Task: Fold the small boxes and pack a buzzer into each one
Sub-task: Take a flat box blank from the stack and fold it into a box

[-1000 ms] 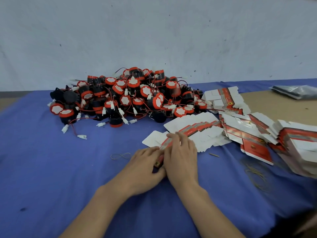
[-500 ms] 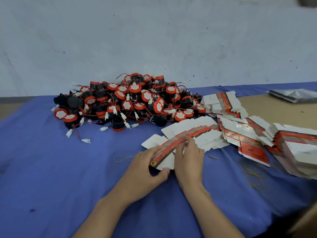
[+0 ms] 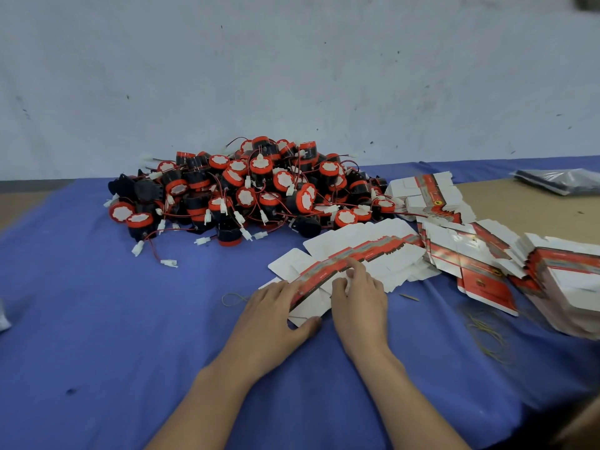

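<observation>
Both hands lie close together on one fanned row of flat red-and-white cardboard box blanks [image 3: 373, 251] on the blue cloth [image 3: 97, 319]. The left hand [image 3: 276, 315] grips its near end, and the right hand [image 3: 360, 298] presses fingertips on top. Behind lies one heap of black-and-red round buzzers [image 3: 253, 190], too many to count. At the right lie about three more stacks of blanks [image 3: 474, 254].

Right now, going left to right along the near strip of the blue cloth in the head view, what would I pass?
Loose rubber band → left hand, gripping the fanned boxes → right hand → tangle of rubber bands → stack of flat boxes.
</observation>
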A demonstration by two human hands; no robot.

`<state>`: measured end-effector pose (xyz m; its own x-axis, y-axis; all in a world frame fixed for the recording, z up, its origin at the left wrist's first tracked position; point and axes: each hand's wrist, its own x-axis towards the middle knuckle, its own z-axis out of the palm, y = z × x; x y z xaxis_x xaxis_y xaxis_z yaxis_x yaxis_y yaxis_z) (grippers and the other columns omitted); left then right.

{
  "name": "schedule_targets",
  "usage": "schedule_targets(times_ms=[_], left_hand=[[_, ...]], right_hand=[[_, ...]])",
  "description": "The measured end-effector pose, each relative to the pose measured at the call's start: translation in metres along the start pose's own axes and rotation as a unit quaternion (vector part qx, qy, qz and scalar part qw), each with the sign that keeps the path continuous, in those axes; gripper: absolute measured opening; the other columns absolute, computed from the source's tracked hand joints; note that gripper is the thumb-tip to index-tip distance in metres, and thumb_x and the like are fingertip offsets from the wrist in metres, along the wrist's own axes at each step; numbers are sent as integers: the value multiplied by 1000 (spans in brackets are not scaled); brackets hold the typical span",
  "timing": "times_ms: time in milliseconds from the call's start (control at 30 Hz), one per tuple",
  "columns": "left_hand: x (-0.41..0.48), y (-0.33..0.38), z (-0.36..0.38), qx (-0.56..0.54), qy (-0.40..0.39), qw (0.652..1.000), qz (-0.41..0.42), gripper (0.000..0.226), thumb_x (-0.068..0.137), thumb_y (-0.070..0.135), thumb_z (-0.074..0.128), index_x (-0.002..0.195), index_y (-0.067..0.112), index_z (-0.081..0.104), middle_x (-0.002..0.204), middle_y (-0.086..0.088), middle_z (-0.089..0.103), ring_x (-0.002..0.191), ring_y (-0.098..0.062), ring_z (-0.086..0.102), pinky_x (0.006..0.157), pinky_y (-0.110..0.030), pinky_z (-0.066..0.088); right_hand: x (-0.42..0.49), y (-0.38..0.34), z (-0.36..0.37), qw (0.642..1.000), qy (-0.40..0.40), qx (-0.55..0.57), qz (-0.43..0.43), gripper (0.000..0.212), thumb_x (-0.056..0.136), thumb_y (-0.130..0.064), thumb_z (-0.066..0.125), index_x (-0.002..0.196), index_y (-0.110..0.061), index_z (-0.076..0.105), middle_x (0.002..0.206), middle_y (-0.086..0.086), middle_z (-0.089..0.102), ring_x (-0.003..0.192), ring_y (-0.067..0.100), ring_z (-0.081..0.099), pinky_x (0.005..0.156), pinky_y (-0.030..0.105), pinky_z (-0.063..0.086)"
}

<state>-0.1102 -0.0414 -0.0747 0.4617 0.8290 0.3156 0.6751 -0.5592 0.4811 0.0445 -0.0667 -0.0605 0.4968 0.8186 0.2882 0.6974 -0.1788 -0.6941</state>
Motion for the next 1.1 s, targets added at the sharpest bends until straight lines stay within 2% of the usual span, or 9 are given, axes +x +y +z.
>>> schedule_targets(times_ms=[233, 333, 467, 567, 633, 733, 867, 1000, 1100], left_hand=[[0, 1, -5, -131, 36, 990, -41, 55, 82, 67, 46, 132, 45, 46, 116, 38, 49, 117, 9, 41, 94, -14, 37], [0, 0, -8, -222, 56, 971, -70, 53, 81, 70, 44, 127, 46, 49, 123, 31, 55, 119, 9, 48, 95, -17, 43], [-1, 5, -12, -269, 71, 959, -56, 30, 89, 65, 42, 112, 53, 55, 115, 30, 62, 112, 6, 56, 84, -14, 45], [-3, 7, -12, -247, 65, 966, -27, 31, 92, 64, 40, 113, 49, 56, 113, 27, 63, 112, 2, 57, 87, -19, 47], [-4, 8, -11, -228, 59, 972, -14, 32, 93, 64, 39, 116, 48, 54, 114, 27, 61, 113, 2, 55, 88, -19, 47], [-4, 7, -11, -198, 31, 980, 2, 31, 93, 64, 42, 120, 50, 50, 120, 29, 55, 116, 3, 51, 89, -20, 46], [-4, 5, -6, -121, -39, 991, 46, 66, 83, 60, 60, 142, 50, 33, 144, 35, 34, 136, 6, 31, 108, -23, 36], [-2, -2, -1, -42, -21, 998, 41, 80, 89, 40, 61, 151, 53, 11, 158, 26, 13, 144, 3, 13, 116, -24, 25], [0, -6, -1, -9, 29, 999, 20, 66, 96, 31, 56, 152, 42, 24, 158, 17, 23, 143, -8, 25, 113, -28, 33]], right_hand=[[-1, 0, -3, 986, 38, 165, 9, 33, 105, -28, 40, 136, -24, 51, 117, -3, 64, 111, 21, 54, 96, 43, 47], [-5, -1, -4, 962, 15, 272, 8, 41, 104, -42, 44, 145, -37, 40, 128, -24, 53, 119, 3, 52, 86, 18, 46], [-5, -2, -2, 934, -80, 348, 1, 61, 100, -39, 58, 150, -44, 25, 106, -43, 55, 101, -14, 59, 72, 4, 46], [-2, 0, -3, 917, -99, 386, 12, 73, 99, -29, 63, 157, -40, 18, 122, -29, 54, 102, -19, 57, 72, 3, 46], [-2, 2, -6, 909, -107, 403, 22, 72, 100, -23, 61, 156, -40, 20, 126, -31, 52, 104, -23, 54, 71, -1, 44], [-1, 5, -10, 913, -99, 396, 18, 65, 100, -10, 54, 149, -41, 24, 89, -41, 62, 83, -20, 60, 65, -2, 43], [-3, 5, -10, 912, -95, 398, 15, 68, 97, 1, 48, 150, -39, 31, 97, -6, 60, 67, -6, 54, 64, 8, 48], [-3, 6, -7, 913, -79, 400, -12, 66, 99, -4, 56, 144, -44, 30, 79, -32, 67, 70, -8, 61, 66, 7, 48], [-2, 6, -6, 911, -66, 408, -16, 68, 99, -12, 60, 153, -38, 28, 77, -37, 66, 72, -8, 63, 66, 6, 48]])
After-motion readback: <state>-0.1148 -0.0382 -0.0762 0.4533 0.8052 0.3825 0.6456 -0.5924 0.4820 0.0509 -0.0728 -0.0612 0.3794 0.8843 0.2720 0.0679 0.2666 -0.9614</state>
